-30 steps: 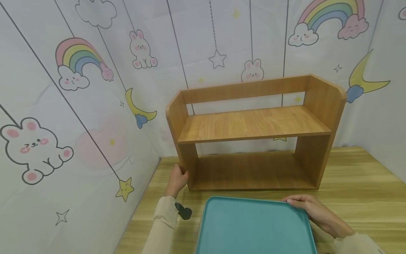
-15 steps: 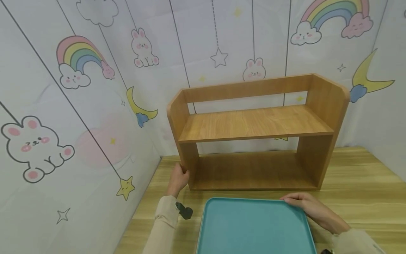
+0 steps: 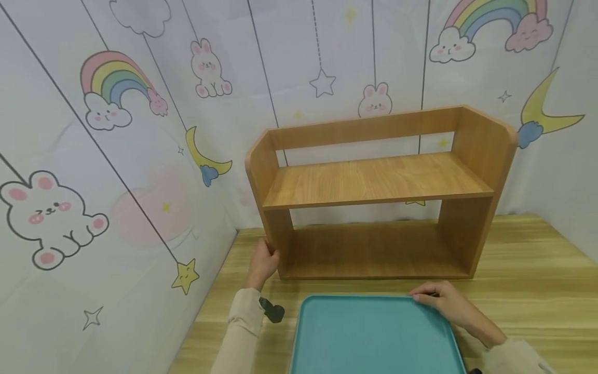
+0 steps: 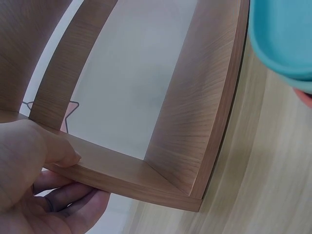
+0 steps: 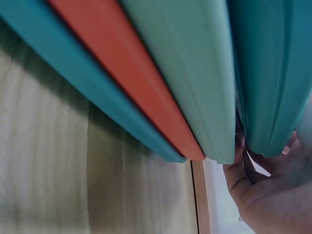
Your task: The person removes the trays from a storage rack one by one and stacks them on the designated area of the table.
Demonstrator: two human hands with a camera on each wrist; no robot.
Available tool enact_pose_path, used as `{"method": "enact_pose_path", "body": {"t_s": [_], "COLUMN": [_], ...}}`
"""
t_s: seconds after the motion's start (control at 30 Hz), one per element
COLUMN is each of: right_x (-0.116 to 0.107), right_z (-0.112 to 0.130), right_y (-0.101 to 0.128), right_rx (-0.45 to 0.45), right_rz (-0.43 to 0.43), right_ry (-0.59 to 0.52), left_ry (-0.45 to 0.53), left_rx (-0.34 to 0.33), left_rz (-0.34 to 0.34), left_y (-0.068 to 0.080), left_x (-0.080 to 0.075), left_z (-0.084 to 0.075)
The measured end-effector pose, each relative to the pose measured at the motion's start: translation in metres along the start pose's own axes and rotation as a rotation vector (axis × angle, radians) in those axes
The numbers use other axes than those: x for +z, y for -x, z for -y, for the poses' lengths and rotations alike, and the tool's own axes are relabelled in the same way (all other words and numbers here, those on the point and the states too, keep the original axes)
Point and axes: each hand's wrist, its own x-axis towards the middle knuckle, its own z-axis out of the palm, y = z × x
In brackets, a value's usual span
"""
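A wooden two-tier shelf [image 3: 378,179] stands at the back of the table. My left hand [image 3: 262,265] grips the front edge of its left side panel [image 4: 122,181], thumb inside and fingers outside in the left wrist view. In front of the shelf lies a teal tray [image 3: 374,335], topmost of a stack. My right hand [image 3: 450,306] pinches that tray's rim near its far right corner. The right wrist view shows a gap on this side between the top tray [image 5: 270,73] and the light green tray [image 5: 190,68] beneath, with fingers in it.
Under the light green tray come an orange tray [image 5: 114,58] and another teal tray [image 5: 83,75] on the wood-grain table [image 3: 537,291]. A printed cloth [image 3: 299,62] hangs behind the shelf and along the left. The shelf's boards hold nothing.
My right hand has shifted slightly left and away from me along the tray's far rim. The tray's far edge appears slightly lower in view. The left hand keeps its grip on the shelf.
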Motion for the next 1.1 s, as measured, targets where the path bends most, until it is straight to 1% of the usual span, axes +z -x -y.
{"method": "enact_pose_path", "body": {"t_s": [0.27,0.37,0.43,0.5,0.6,0.77,0.87,0.93,1.0,1.1], "right_x": [0.007,0.012,0.014,0.016,0.018,0.021,0.022,0.023,0.019,0.010], "right_z": [-0.005,-0.008,-0.009,-0.010,-0.010,-0.009,-0.009,-0.008,-0.005,0.006], "right_y": [-0.002,-0.003,-0.003,-0.004,-0.004,-0.004,-0.005,-0.006,-0.006,-0.006], "right_rx": [-0.032,-0.038,-0.026,-0.001,0.015,-0.005,0.002,0.022,0.041,0.067], "right_rz": [-0.056,-0.081,-0.087,-0.087,-0.083,-0.095,-0.097,-0.093,-0.074,-0.061], "right_ry": [0.046,0.040,0.032,0.012,0.012,0.028,0.023,0.005,-0.015,-0.001], "left_ry": [0.013,0.015,0.021,0.026,0.031,0.039,0.035,0.031,0.027,0.022], "left_rx": [-0.022,-0.030,-0.037,-0.046,-0.050,-0.057,-0.062,-0.068,-0.067,-0.074], "left_rz": [-0.013,-0.016,-0.015,-0.013,-0.018,-0.041,-0.059,-0.072,-0.084,-0.103], "left_y": [0.000,0.001,0.001,0.001,0.000,0.000,0.000,0.000,0.000,0.002], "left_x": [-0.001,-0.002,-0.002,-0.002,-0.002,-0.001,-0.001,-0.001,-0.001,0.000], "left_z": [0.003,0.004,0.004,0.005,0.006,0.007,0.008,0.009,0.010,0.010]}}
